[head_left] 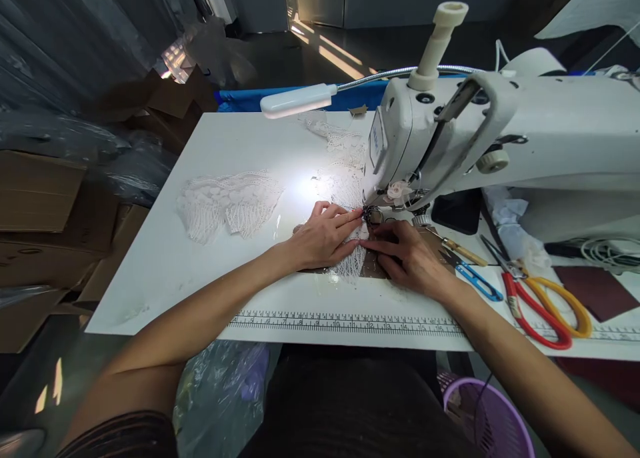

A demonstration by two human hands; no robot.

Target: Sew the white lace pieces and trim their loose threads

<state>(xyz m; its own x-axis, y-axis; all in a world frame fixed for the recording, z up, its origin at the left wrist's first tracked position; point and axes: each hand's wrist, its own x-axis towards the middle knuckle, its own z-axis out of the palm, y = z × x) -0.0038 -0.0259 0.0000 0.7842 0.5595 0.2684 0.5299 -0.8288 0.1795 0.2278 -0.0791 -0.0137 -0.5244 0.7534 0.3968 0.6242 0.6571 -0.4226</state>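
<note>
A strip of white lace runs under the presser foot of a white sewing machine. My left hand lies flat on the lace just left of the needle, fingers stretched toward the foot. My right hand presses down on the lace from the right, fingers together and pointing left, tips close to those of the left hand. The lace continues behind the machine.
Another piece of white lace lies to the left on the white table. Red and yellow scissors, blue thread snips, a lamp and a printed ruler are nearby. Cardboard boxes stand left; a purple basket sits below.
</note>
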